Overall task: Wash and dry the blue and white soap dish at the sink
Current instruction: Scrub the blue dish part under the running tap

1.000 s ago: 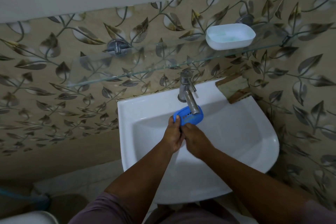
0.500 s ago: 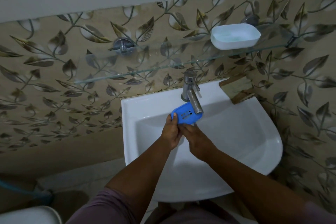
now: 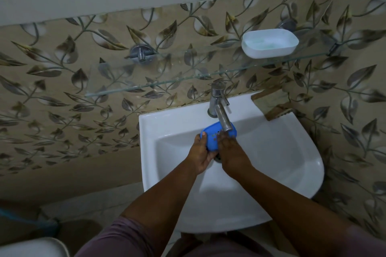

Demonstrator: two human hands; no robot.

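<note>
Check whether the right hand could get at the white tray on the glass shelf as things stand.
Probably yes. The white tray sits uncovered at the right end of the glass shelf, with nothing above or in front of it. The right hand is busy rubbing the blue soap dish under the tap, though.

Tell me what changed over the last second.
The right hand slid its fingers up onto the face of the blue tray, rubbing it under the tap. The left hand still grips the tray's left edge; the white dish stays on the glass shelf.
</note>
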